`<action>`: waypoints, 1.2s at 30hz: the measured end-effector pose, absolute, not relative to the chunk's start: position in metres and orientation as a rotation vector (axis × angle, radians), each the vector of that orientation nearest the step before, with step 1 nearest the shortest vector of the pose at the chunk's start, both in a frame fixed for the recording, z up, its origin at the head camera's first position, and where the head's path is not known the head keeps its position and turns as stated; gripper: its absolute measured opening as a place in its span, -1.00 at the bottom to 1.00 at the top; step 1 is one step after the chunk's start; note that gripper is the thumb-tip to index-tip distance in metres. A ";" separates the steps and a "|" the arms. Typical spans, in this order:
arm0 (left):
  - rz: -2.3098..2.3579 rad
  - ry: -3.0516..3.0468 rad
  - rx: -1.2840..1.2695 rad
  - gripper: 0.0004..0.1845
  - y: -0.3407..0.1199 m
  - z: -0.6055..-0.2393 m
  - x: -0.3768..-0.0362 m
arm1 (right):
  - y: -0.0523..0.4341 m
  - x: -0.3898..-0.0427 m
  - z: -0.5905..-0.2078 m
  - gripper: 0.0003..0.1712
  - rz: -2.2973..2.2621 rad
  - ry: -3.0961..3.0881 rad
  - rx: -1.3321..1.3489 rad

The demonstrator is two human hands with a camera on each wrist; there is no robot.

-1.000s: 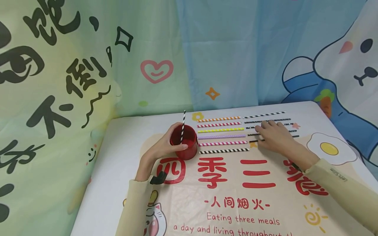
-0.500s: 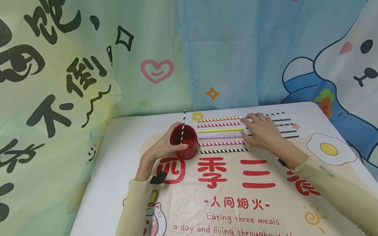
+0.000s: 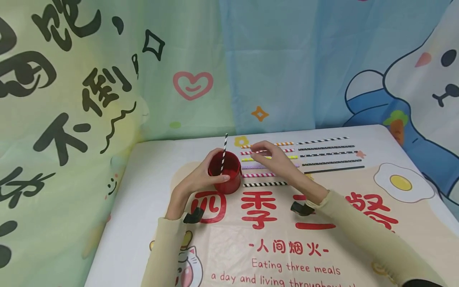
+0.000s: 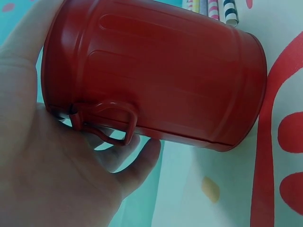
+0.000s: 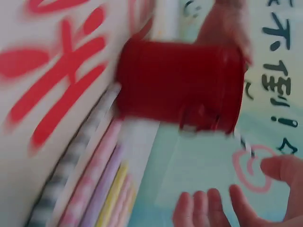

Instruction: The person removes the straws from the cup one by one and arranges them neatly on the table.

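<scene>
A small red metal bucket (image 3: pixel 232 184) with little side handles stands on the table, held round its rim by my left hand (image 3: pixel 193 178). One black-and-white striped paper straw (image 3: pixel 224 148) leans upright inside it. My right hand (image 3: pixel 277 160) is over the left column of straws, its fingers loosely bent with nothing between them. In the right wrist view the thumb and fingers (image 5: pixel 215 208) are apart, below the bucket (image 5: pixel 175 85) in the picture. Under the hand lie orange, pink, yellow (image 3: pixel 292 158) and purple straws; a black-striped straw (image 3: pixel 265 184) lies nearest to me.
Right of these, a second column of black-patterned straws (image 3: pixel 331 163) lies in parallel rows. The printed tablecloth (image 3: pixel 279 215) carries red lettering and drawings. A patterned curtain (image 3: pixel 265 71) hangs behind the table's back edge.
My right hand has moved left, from the black-patterned straws to above the coloured ones near the bucket. The left hand and the bucket have stayed in place.
</scene>
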State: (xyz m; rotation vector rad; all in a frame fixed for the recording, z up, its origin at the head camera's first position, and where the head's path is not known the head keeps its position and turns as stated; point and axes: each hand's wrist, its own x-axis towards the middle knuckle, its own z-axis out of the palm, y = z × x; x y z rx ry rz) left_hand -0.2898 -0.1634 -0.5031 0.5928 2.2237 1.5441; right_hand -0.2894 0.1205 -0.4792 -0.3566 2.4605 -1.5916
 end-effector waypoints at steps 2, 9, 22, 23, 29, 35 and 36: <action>1.539 2.229 0.599 -0.10 -0.164 -0.503 -0.290 | 0.106 -0.293 -0.479 -0.52 -1.687 2.391 -0.360; 1.546 2.213 0.640 -0.12 -0.163 -0.504 -0.291 | 0.067 -0.307 -0.486 -0.59 -1.823 2.273 -0.401; 1.564 2.192 0.663 -0.13 -0.163 -0.502 -0.292 | 0.045 -0.316 -0.498 -0.68 -1.918 2.176 -0.356; 1.562 2.194 0.659 -0.13 -0.164 -0.502 -0.292 | 0.044 -0.316 -0.498 -0.68 -1.919 2.177 -0.353; 1.548 2.216 0.638 -0.11 -0.165 -0.503 -0.292 | 0.040 -0.315 -0.497 -0.71 -1.934 2.194 -0.339; 1.549 2.215 0.650 -0.12 -0.164 -0.503 -0.292 | 0.036 -0.315 -0.496 -0.74 -1.920 2.255 -0.320; 1.549 2.216 0.651 -0.12 -0.164 -0.503 -0.292 | 0.036 -0.315 -0.496 -0.74 -1.918 2.261 -0.316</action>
